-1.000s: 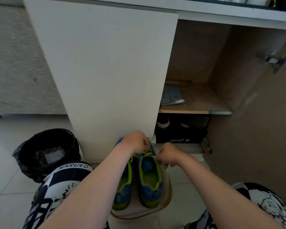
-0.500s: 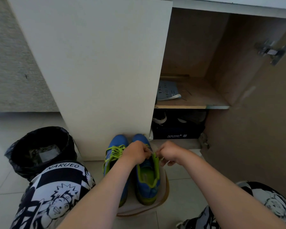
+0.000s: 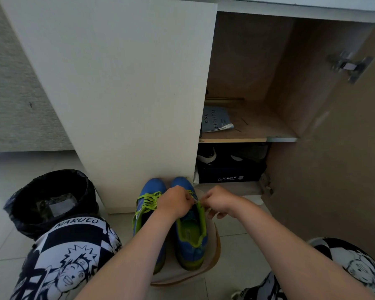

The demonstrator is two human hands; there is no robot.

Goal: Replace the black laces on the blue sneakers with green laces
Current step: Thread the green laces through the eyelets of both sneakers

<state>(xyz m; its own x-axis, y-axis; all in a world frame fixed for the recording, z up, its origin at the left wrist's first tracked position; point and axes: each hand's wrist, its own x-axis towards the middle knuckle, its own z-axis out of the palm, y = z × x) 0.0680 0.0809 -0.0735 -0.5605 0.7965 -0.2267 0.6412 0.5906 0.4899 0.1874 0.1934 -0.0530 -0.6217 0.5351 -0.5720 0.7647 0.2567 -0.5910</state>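
Black-and-white printed shorts (image 3: 74, 241), beside your left forearm: read NARUEO.
Dark cardboard shoebox (image 3: 227, 173), beyond your right hand (image 3: 220, 202): reads AOKANG.
Blue sneakers (image 3: 191, 252), under both hands: green flat laces (image 3: 148, 201) fitted.
Left hand (image 3: 175, 203) and right hand each pinch a lace end. Probably the final tying; next, pull evenly.
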